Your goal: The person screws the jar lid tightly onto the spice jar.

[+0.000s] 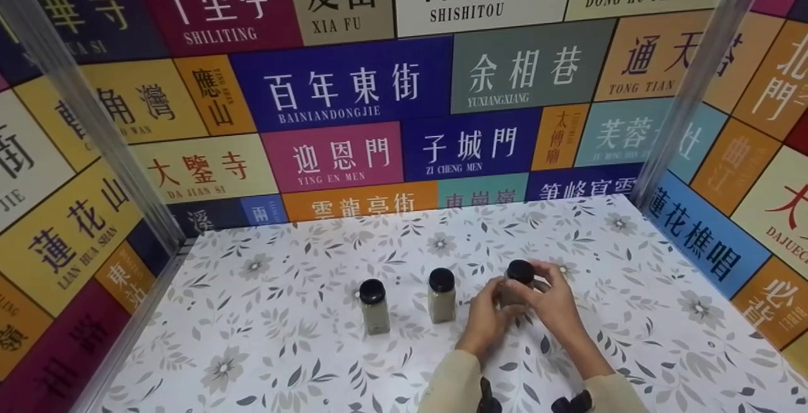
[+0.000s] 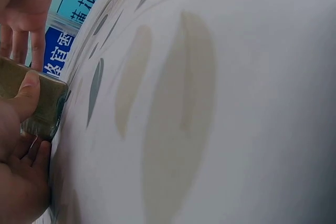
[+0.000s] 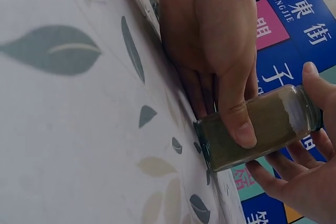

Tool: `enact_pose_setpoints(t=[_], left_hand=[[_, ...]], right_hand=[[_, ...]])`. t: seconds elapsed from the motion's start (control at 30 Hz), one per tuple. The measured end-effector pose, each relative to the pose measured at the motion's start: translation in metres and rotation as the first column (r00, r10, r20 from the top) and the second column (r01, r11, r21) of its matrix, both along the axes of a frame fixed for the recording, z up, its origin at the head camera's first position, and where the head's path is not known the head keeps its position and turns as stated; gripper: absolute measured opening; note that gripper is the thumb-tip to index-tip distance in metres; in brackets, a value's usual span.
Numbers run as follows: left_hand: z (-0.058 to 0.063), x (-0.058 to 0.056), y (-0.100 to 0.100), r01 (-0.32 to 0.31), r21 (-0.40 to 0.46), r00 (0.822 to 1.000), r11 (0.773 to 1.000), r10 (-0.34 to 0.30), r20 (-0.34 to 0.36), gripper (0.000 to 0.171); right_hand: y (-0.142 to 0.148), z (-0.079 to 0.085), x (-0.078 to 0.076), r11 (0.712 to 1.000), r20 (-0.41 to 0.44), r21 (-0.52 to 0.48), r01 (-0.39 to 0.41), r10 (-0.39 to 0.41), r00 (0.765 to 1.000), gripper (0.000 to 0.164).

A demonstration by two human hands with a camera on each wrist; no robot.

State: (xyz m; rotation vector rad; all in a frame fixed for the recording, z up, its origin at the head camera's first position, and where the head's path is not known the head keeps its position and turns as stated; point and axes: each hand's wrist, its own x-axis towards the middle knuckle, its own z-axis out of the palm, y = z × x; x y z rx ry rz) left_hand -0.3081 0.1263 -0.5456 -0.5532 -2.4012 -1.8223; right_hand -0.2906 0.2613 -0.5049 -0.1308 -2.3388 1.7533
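Note:
A square glass jar (image 3: 268, 121) of greenish-brown powder, with a black lid (image 1: 520, 270), stands about upright at the table's right half. My left hand (image 1: 487, 319) grips the lower body of this jar, its thumb flat across one side in the right wrist view. Up at the neck and lid, my right hand (image 1: 555, 299) holds it between thumb and fingers. Whether the jar's base touches the table I cannot tell. Two similar black-lidded jars with paler powder stand to the left: a nearer one (image 1: 442, 299) and a farther one (image 1: 375, 312).
The table (image 1: 284, 337) has a white cover printed with grey leaves and flowers. Walls of coloured sign panels (image 1: 341, 91) enclose its back and sides, with metal posts (image 1: 701, 84) at the rear corners. Dark straps (image 1: 571, 402) sit near both wrists.

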Motion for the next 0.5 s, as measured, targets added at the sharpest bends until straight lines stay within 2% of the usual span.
enact_pose_setpoints(t=[0.13,0.33,0.5], left_hand=[[0.0009,-0.0003,0.0000,0.001,-0.002,1.000,1.000,-0.001,0.017,0.046],[0.0010,0.0000,-0.0006,0.014,-0.001,1.000,1.000,-0.014,0.028,0.047],[0.0015,-0.0008,-0.0014,0.011,0.003,0.999,1.000,-0.012,0.042,0.046]], right_hand=[[0.0029,0.0021,0.0028,0.999,0.010,-0.035,-0.042,0.042,0.999,0.056],[0.0072,0.0010,0.0051,0.971,-0.036,-0.202,-0.130,0.125,0.992,0.046],[0.0097,-0.0035,0.0041,0.972,-0.094,-0.188,-0.144,0.128,0.987,0.045]])
